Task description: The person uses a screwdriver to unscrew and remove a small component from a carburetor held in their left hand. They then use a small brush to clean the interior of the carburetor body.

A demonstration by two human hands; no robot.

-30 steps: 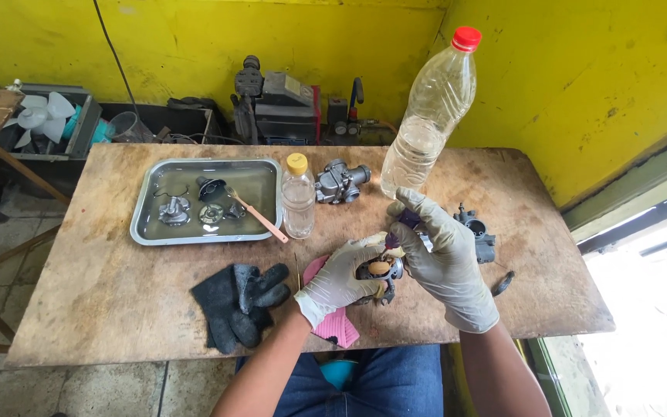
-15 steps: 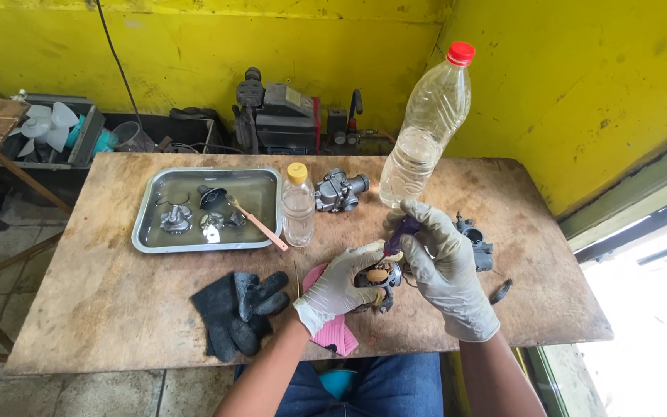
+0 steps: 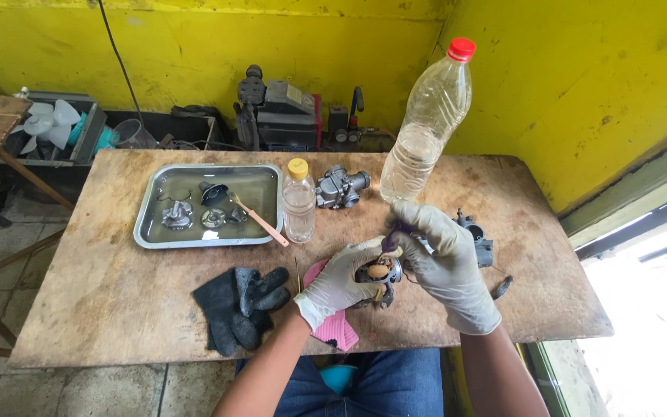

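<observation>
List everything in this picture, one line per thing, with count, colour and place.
wooden table: 1, brown, centre of view
metal tray: 1, silver, holds liquid and small dark parts, table's left rear
brush: 1, pale handle, lying over the tray's right rim
small bottle: 1, clear with yellow cap, right of tray
large bottle: 1, clear with red cap, rear centre
carburettor: 1, grey, between the bottles
black gloves: 1 pair, front left
pink cloth: 1, under the left wrist
dark metal part: 1, right of the hands
small metal part: 1, grey, held in both hands
left hand: white glove
right hand: white glove
</observation>
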